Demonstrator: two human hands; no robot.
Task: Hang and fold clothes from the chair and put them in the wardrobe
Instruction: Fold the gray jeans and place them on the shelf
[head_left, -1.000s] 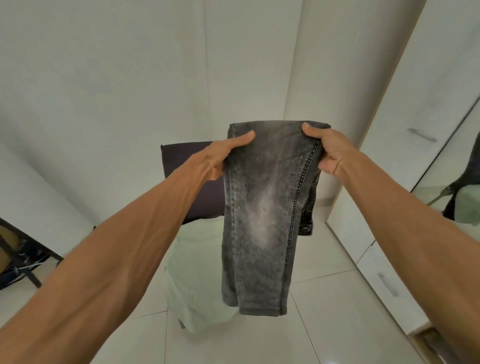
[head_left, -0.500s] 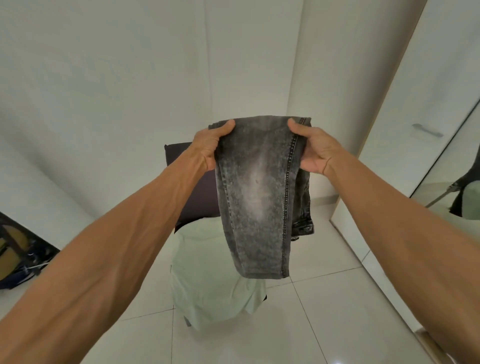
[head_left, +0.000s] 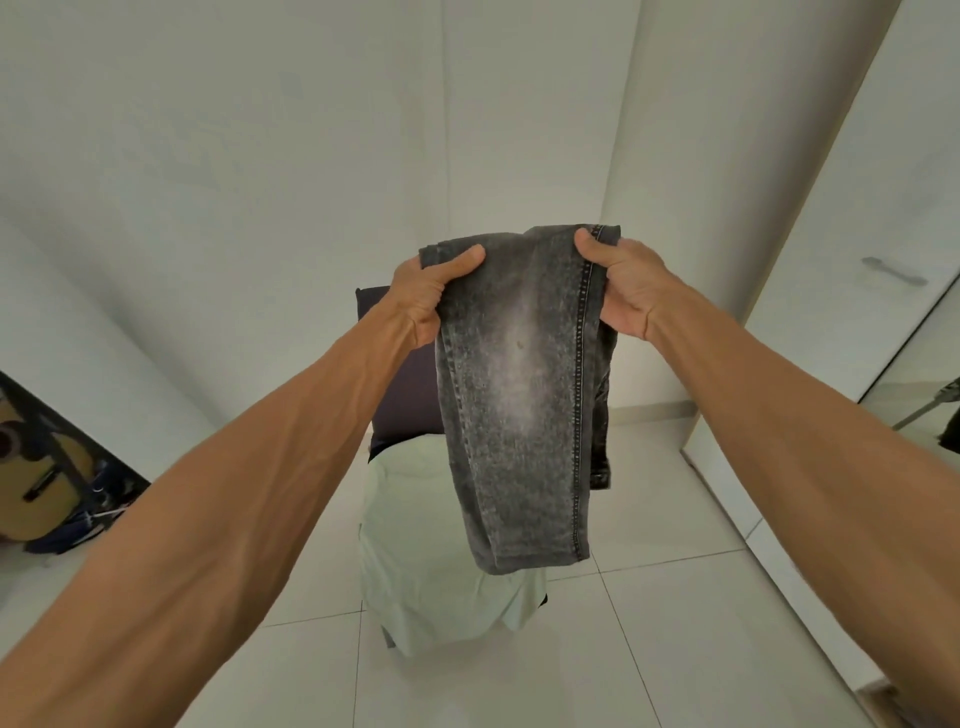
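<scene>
Grey washed jeans (head_left: 519, 395), folded over, hang in the air in front of me. My left hand (head_left: 423, 296) pinches the fold's left top corner and my right hand (head_left: 621, 291) grips the right top corner, thumbs toward me. Behind and below the jeans stands a dark chair (head_left: 402, 395) with a pale green garment (head_left: 431, 551) draped over its seat. The white wardrobe (head_left: 852, 218) fills the right side, its door with a metal handle (head_left: 893, 270) closed.
A guitar (head_left: 31, 467) leans on a dark stand at the far left, with dark items on the floor beside it. A mirror panel (head_left: 930, 395) shows at the right edge. White floor tiles (head_left: 649, 649) surround the chair; white walls lie behind.
Both hands with the jeans have moved left and toward the chair, and the hanging part looks shorter. The view has turned left, showing more of the guitar.
</scene>
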